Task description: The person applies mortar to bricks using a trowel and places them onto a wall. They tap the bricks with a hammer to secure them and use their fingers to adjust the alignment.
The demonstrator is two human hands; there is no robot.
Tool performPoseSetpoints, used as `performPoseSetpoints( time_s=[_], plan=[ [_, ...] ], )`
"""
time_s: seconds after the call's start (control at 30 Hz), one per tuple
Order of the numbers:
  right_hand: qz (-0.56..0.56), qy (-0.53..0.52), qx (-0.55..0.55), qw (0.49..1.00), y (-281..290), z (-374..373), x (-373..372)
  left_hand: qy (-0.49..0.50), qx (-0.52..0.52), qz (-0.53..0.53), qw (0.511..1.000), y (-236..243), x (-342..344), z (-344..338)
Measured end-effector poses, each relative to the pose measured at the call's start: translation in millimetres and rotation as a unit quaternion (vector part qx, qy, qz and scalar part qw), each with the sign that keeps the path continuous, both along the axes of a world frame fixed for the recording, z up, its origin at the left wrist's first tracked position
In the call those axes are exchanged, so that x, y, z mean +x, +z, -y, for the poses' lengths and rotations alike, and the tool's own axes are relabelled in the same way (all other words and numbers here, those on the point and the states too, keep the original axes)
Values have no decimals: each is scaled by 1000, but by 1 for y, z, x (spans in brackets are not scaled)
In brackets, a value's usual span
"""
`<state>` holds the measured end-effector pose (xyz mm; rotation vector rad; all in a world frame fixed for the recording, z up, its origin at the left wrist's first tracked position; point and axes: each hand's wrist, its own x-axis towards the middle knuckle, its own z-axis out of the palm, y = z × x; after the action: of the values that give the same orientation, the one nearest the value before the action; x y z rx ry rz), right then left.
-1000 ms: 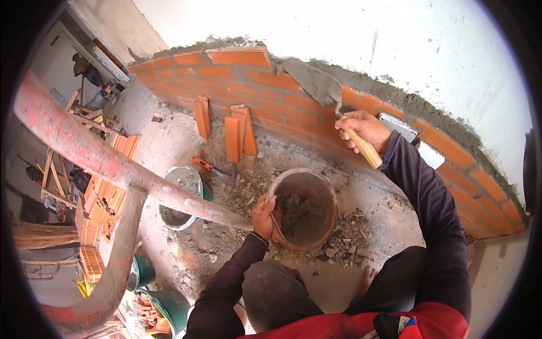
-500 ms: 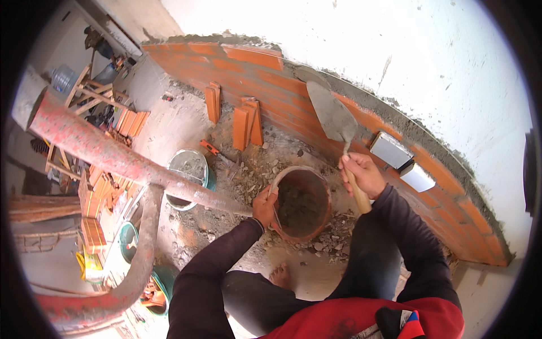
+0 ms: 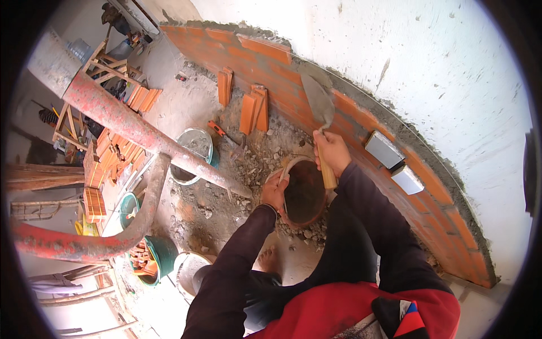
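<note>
The right hand [image 3: 333, 152], right of the centre of the frame, is clamped around the wooden handle of a trowel [image 3: 319, 103], whose grey blade points up and slightly left. The blade overlaps the upper courses of an orange brick wall [image 3: 282, 79]; whether it touches them cannot be told. The left hand [image 3: 275, 191], near the middle of the frame, grips the left side of the rim of a reddish bucket [image 3: 304, 224], with the fingers over the edge. The two hands are apart, the bucket's mouth lying partly between them; its inside is dark, and its contents are hard to make out. Grey mortar [image 3: 366, 103] runs along the top of the brickwork, below a white wall [image 3: 446, 73]. Two pale boxes, an upper one [image 3: 384, 149] and a lower one [image 3: 407, 180], sit in the brickwork at the right. Left of the trowel, loose bricks [image 3: 254, 110] stand against the foot of the wall, and a hammer [image 3: 216, 128] with an orange handle lies on the rubble nearby. A scuffed red pole [image 3: 118, 116] slants from the upper left toward the centre, crossing in front of a teal bucket [image 3: 214, 158]. At the lower left, a green bucket [image 3: 165, 257] holds brick pieces.
</note>
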<state>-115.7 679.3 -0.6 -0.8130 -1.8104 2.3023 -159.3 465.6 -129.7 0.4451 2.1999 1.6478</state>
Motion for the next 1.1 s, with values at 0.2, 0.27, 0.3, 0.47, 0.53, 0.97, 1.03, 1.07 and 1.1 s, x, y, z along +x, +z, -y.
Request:
performPoseSetpoints(
  time_s=[0.2, 0.27, 0.3, 0.47, 0.53, 0.97, 1.03, 1.07, 1.1],
  plan=[
    [-19, -18, 112, 993, 0, -4, 11, 35, -26, -37, 998, -14, 4, 0],
    [-20, -27, 86, 996, -2, -7, 15, 46, 6, -32, 998, -17, 7, 1],
    [-17, -35, 62, 997, -2, -7, 20, 53, 23, -30, 998, -14, 6, 1],
    [-9, -33, -70, 997, -14, -15, 52, 81, -15, -28, 996, -8, 6, 5],
    [-26, -16, -107, 994, -19, -17, 64, 96, 10, -7, 995, -13, 6, 14],
    [150, 306, 432, 835, -16, -48, 149, 99, 67, 23, 993, -12, 3, 30],
    [82, 352, 692, 625, -29, -56, 143, 76, 83, 11, 994, -27, -4, 38],
    [121, 365, 692, 610, -38, -54, 138, 63, 93, 6, 994, -36, -4, 40],
    [160, 377, 692, 594, -45, -44, 126, 47, 104, 22, 993, -39, -2, 42]
  ],
)
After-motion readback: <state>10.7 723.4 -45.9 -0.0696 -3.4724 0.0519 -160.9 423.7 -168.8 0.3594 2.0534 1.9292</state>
